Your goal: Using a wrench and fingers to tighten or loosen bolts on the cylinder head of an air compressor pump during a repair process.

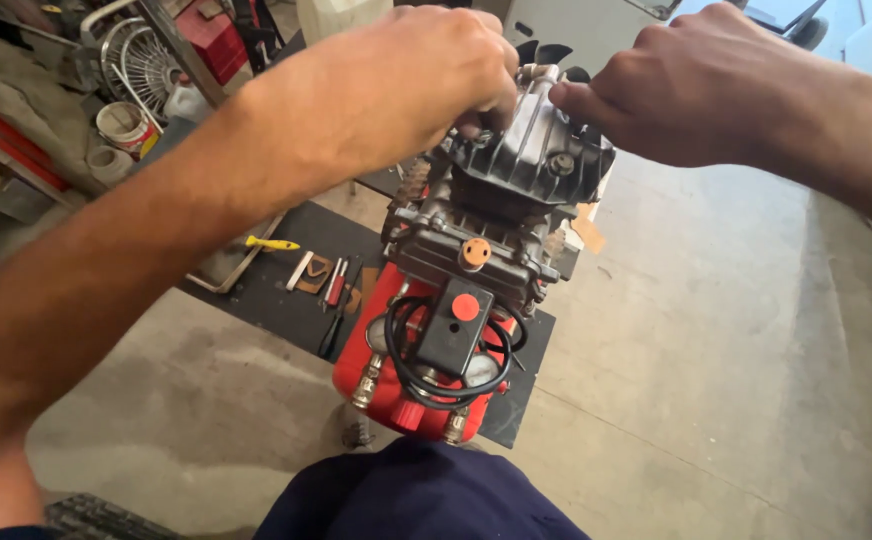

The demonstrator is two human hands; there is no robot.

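While both hands grip it, left hand point(396, 85), right hand point(696, 85) fingers closed on grey cylinder head point(531, 140), red tank point(381, 375) below

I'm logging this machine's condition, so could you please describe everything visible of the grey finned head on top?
The grey finned head looks like cast metal, dull and grimy, with ribs and a bolt on its face. It sits tilted atop the pump body above the red tank. The left hand covers its upper left edge; the right hand touches its upper right.

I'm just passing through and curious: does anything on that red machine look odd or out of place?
Yes: the compressor's finned grey cylinder head sits tilted between both hands, left hand and right hand, not flat on the engine block.
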